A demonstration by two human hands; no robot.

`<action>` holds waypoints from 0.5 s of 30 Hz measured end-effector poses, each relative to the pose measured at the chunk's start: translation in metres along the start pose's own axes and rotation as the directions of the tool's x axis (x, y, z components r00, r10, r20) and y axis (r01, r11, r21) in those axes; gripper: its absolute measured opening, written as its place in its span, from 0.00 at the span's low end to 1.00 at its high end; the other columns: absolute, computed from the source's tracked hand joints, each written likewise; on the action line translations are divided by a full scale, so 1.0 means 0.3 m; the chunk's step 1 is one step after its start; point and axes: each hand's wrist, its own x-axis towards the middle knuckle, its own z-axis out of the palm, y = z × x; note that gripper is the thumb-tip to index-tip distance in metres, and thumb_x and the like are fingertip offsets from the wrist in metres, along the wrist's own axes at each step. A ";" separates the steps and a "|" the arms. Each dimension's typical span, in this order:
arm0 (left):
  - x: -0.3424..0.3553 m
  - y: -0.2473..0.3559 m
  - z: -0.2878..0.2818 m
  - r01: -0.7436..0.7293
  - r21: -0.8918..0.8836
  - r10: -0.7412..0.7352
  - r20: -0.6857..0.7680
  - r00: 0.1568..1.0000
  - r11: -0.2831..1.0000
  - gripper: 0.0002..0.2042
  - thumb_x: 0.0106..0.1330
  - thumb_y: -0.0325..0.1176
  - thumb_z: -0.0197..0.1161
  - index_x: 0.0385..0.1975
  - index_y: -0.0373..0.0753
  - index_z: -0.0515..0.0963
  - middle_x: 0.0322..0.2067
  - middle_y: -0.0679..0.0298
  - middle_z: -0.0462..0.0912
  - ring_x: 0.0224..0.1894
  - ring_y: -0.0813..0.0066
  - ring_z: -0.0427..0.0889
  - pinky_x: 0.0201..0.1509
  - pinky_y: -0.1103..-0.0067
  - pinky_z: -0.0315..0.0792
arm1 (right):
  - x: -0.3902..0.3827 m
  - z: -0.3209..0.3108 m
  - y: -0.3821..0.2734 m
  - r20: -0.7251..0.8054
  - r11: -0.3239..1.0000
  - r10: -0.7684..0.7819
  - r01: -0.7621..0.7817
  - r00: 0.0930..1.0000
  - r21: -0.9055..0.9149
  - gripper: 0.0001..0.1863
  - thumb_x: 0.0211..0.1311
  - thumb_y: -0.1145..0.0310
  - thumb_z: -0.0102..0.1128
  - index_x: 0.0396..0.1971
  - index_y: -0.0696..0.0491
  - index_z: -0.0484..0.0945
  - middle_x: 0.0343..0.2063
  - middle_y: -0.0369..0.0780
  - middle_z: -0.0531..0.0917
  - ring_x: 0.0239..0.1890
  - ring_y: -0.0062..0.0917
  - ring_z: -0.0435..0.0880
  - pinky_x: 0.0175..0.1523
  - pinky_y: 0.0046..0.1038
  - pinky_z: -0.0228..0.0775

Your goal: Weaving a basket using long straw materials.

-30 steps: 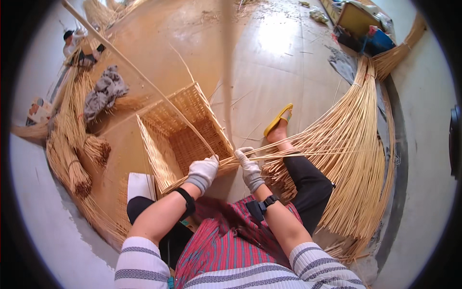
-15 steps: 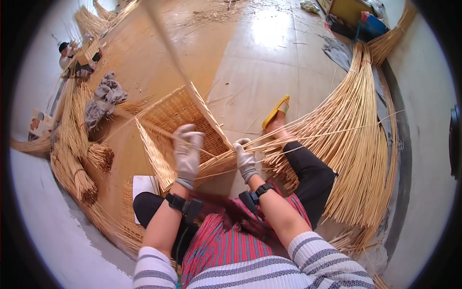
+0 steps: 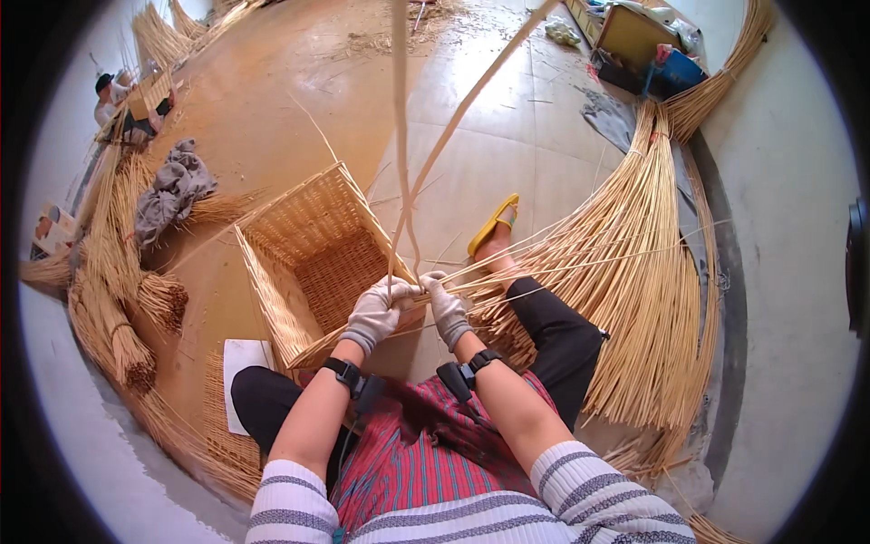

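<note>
A rectangular woven wicker basket [image 3: 272,299] is tilted before my knees, its open top toward me. At its right rim corner both gloved hands meet. My left hand [image 3: 373,313] pinches pale wicker rods [image 3: 426,172], two of which rise tall and bend apart out of the upper edge. Close beside it, my right hand [image 3: 447,313] is closed on rods at the same corner, where more thin strands run off to the right. The fingertips overlap the strands, so which rod each hand grips is partly hidden.
A broad sheaf of loose rods [image 3: 643,290] fans across the right. Bundled rods [image 3: 122,335] and a grey cloth [image 3: 174,190] lie along the left. My outstretched foot wears a yellow slipper [image 3: 495,225]. Another person [image 3: 109,100] sits far left.
My left hand has come from over the basket's opening to the right rim corner, beside my right hand. Two rods now stand up from there. The view has shifted slightly.
</note>
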 end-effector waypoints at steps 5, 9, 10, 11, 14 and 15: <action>0.022 0.019 -0.001 -0.017 0.103 0.018 -0.009 1.000 0.995 0.13 0.59 0.23 0.69 0.42 0.46 0.88 0.38 0.61 0.85 0.41 0.62 0.84 0.48 0.72 0.77 | 0.001 -0.040 -0.041 -0.119 0.936 0.224 -0.248 0.967 -0.251 0.20 0.63 0.49 0.68 0.40 0.52 0.85 0.32 0.33 0.84 0.36 0.17 0.79 0.43 0.24 0.74; 0.013 0.014 -0.016 -0.059 0.204 0.054 0.031 0.998 0.977 0.13 0.58 0.28 0.70 0.43 0.45 0.87 0.40 0.59 0.86 0.47 0.57 0.82 0.54 0.67 0.75 | -0.117 -0.136 -0.090 -0.109 0.880 0.400 -0.414 0.910 -0.232 0.29 0.63 0.40 0.67 0.37 0.56 0.85 0.27 0.39 0.84 0.25 0.21 0.80 0.31 0.24 0.72; 0.003 0.030 -0.026 -0.045 0.200 0.042 0.019 0.999 0.979 0.13 0.58 0.28 0.70 0.43 0.45 0.87 0.40 0.59 0.86 0.47 0.57 0.82 0.54 0.67 0.75 | -0.151 -0.151 -0.144 -0.102 0.874 0.406 -0.419 0.908 -0.245 0.29 0.63 0.40 0.67 0.37 0.56 0.85 0.27 0.39 0.84 0.25 0.21 0.80 0.31 0.24 0.72; -0.006 0.063 -0.045 -0.026 0.234 0.021 0.025 0.999 0.972 0.13 0.57 0.32 0.71 0.43 0.45 0.87 0.40 0.59 0.86 0.48 0.57 0.81 0.56 0.66 0.74 | -0.200 -0.153 -0.220 -0.042 0.845 0.459 -0.451 0.887 -0.287 0.27 0.64 0.42 0.67 0.35 0.55 0.85 0.23 0.37 0.83 0.22 0.20 0.79 0.27 0.23 0.70; 0.005 0.069 -0.048 -0.016 0.263 0.005 0.043 0.999 0.965 0.17 0.53 0.41 0.75 0.41 0.44 0.86 0.41 0.58 0.86 0.50 0.55 0.81 0.60 0.64 0.72 | -0.208 -0.163 -0.305 -0.043 0.911 0.371 -0.373 0.928 -0.175 0.19 0.66 0.49 0.67 0.31 0.52 0.84 0.18 0.34 0.81 0.18 0.17 0.78 0.23 0.20 0.67; 0.000 0.067 -0.041 -0.020 0.290 0.011 0.035 0.999 0.957 0.18 0.52 0.42 0.76 0.43 0.47 0.86 0.41 0.60 0.86 0.50 0.57 0.81 0.59 0.65 0.73 | -0.183 -0.166 -0.289 -0.109 0.912 0.364 -0.377 0.925 -0.159 0.19 0.66 0.50 0.68 0.30 0.52 0.84 0.18 0.34 0.81 0.18 0.18 0.78 0.23 0.20 0.67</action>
